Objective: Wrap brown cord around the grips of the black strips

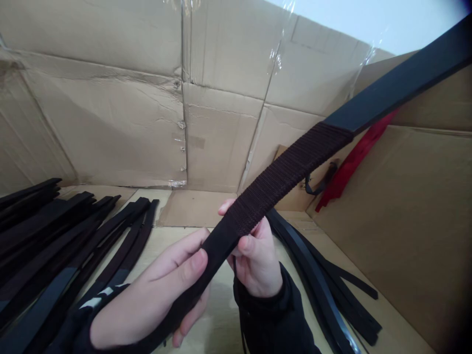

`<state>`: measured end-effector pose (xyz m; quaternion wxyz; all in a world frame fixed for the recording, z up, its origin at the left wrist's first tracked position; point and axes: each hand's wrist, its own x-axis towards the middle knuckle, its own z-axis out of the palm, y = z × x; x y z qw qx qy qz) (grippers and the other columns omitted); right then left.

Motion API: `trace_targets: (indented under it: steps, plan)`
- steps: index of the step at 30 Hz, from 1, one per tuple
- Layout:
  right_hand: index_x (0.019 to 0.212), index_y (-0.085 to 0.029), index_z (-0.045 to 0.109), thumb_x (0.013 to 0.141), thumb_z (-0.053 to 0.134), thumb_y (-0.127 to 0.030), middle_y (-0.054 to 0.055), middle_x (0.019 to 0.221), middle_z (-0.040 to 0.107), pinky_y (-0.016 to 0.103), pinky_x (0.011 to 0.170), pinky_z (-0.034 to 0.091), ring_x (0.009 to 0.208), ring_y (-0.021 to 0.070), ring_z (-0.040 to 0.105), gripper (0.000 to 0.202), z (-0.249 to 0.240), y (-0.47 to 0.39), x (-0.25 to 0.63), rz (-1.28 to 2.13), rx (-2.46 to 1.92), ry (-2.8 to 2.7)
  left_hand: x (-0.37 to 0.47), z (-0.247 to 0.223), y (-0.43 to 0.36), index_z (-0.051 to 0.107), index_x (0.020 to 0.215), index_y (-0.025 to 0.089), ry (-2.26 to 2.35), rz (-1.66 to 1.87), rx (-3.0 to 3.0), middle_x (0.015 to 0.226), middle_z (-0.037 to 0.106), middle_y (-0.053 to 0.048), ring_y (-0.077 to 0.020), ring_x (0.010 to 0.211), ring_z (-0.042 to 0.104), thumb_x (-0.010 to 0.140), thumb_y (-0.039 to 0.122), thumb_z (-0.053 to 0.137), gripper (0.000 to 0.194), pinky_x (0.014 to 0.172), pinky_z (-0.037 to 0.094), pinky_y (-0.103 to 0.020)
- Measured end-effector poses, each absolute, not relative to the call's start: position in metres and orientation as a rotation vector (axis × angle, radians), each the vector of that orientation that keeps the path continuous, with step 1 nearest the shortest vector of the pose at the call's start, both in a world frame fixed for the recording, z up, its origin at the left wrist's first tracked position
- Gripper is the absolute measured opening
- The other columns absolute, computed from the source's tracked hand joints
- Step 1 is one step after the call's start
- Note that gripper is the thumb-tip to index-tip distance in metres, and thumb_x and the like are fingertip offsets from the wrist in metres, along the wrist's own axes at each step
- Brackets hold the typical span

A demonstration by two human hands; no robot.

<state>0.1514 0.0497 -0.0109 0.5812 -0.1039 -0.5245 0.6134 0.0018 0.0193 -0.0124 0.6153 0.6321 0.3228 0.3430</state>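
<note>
A long, curved black piece shaped like a sword scabbard (379, 101) slants across the view from lower left to upper right. A tight dark brown cord wrap (287, 172) covers its middle stretch. My left hand (169, 280) is closed round the smooth lower part, thumb on top. At the lower end of the wrap, my right hand (258, 260) grips the piece from beneath, with a fingertip showing on its far side. A thin dark strand hangs below my right hand; where it starts is hidden.
Several similar dark pieces (140, 221) lie piled at the left of the pale tabletop (221, 319). More black curved pieces (317, 275) lie at the right. Taped cardboard sheets (129, 128) wall the back and right side. A red strip (354, 162) hangs at the right wall.
</note>
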Motion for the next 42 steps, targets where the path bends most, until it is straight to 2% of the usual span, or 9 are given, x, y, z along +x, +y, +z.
trace_targets:
  steps: [6, 9, 13, 17, 22, 29, 34, 37, 42]
  plan:
    - [0.089, -0.026, 0.070, 0.068, 0.077, -0.030, -0.009, 0.051, 0.036, 0.019, 0.041, 0.026, 0.042, 0.0046, 0.022, 0.023, -0.008, 0.056, 0.157, 1.242, -0.383, -1.144, -0.004, -0.008, 0.021, 0.052, 0.111, 0.026, 1.198, 1.042, 2.085, 0.070, 0.060, 0.002, -0.0143, 0.059, 0.056, 0.090, 0.040, 0.048, 0.026, 0.054, 0.038, -0.025]
    - [0.090, -0.024, 0.069, 0.070, 0.076, -0.028, -0.011, 0.049, 0.030, 0.020, 0.043, 0.023, 0.043, 0.0045, 0.018, 0.022, -0.008, 0.059, 0.156, 1.141, -0.490, -1.111, 0.001, -0.009, 0.021, 0.052, 0.111, 0.027, 1.358, 1.125, 2.164, 0.070, 0.061, 0.003, -0.0153, 0.060, 0.058, 0.093, 0.037, 0.043, 0.023, 0.055, 0.039, -0.026]
    - [0.100, -0.023, 0.068, 0.074, 0.073, -0.032, -0.011, 0.048, 0.029, 0.022, 0.043, 0.018, 0.044, 0.0050, 0.018, 0.028, -0.008, 0.058, 0.156, 1.051, -0.569, -1.167, 0.003, -0.014, 0.022, 0.052, 0.114, 0.027, 1.369, 1.170, 2.061, 0.060, 0.055, 0.005, -0.0140, 0.053, 0.052, 0.094, 0.038, 0.040, 0.026, 0.053, 0.037, -0.025]
    - [0.109, -0.023, 0.064, 0.080, 0.067, -0.033, -0.010, 0.048, 0.033, 0.022, 0.043, 0.014, 0.044, 0.0050, 0.019, 0.031, -0.006, 0.051, 0.161, 1.005, -0.605, -1.231, 0.003, -0.015, 0.022, 0.056, 0.107, 0.025, 1.198, 1.120, 1.615, 0.068, 0.054, 0.002, -0.0134, 0.059, 0.049, 0.090, 0.049, 0.043, 0.032, 0.053, 0.037, -0.023]
    - [0.106, -0.023, 0.064, 0.081, 0.065, -0.030, -0.010, 0.046, 0.036, 0.022, 0.041, 0.023, 0.042, 0.0056, 0.024, 0.026, -0.004, 0.046, 0.160, 0.975, -0.613, -1.222, 0.003, -0.008, 0.022, 0.058, 0.091, 0.020, 0.855, 0.885, 1.280, 0.058, 0.034, 0.006, -0.0084, 0.050, 0.027, 0.083, 0.061, 0.045, 0.043, 0.045, 0.023, -0.020]
    - [0.098, -0.026, 0.068, 0.087, 0.059, -0.029, -0.006, 0.054, 0.055, 0.020, 0.041, 0.036, 0.040, 0.0057, 0.041, 0.015, 0.003, 0.042, 0.161, 1.009, -0.530, -1.318, 0.003, -0.002, 0.021, 0.062, 0.089, 0.021, 0.627, 0.689, 1.081, 0.053, 0.028, 0.009, -0.0046, 0.043, 0.016, 0.088, 0.056, 0.044, 0.039, 0.042, 0.014, -0.020]
    - [0.090, -0.026, 0.069, 0.088, 0.058, -0.030, -0.005, 0.058, 0.056, 0.020, 0.044, 0.038, 0.045, 0.0058, 0.044, 0.012, 0.004, 0.039, 0.165, 0.889, -0.612, -1.336, 0.000, -0.004, 0.023, 0.062, 0.090, 0.021, 0.596, 0.628, 1.020, 0.053, 0.024, 0.009, -0.0034, 0.041, 0.012, 0.089, 0.057, 0.039, 0.042, 0.042, 0.014, -0.019]
    - [0.087, -0.026, 0.067, 0.089, 0.057, -0.030, -0.005, 0.057, 0.058, 0.021, 0.044, 0.037, 0.046, 0.0071, 0.047, 0.011, 0.004, 0.037, 0.165, 0.715, -0.717, -1.382, 0.001, -0.006, 0.023, 0.062, 0.093, 0.022, 0.706, 0.689, 1.165, 0.055, 0.027, 0.008, -0.0054, 0.044, 0.016, 0.087, 0.059, 0.041, 0.043, 0.040, 0.015, -0.017]
    - [0.070, -0.022, 0.063, 0.084, 0.063, -0.027, -0.003, 0.059, 0.059, 0.023, 0.044, 0.033, 0.051, 0.0087, 0.048, 0.015, -0.003, 0.037, 0.173, 0.214, -0.934, -1.380, 0.001, -0.013, 0.020, 0.056, 0.106, 0.029, 1.064, 1.000, 1.665, 0.073, 0.054, 0.003, -0.0109, 0.065, 0.051, 0.088, 0.046, 0.050, 0.026, 0.059, 0.042, -0.019]
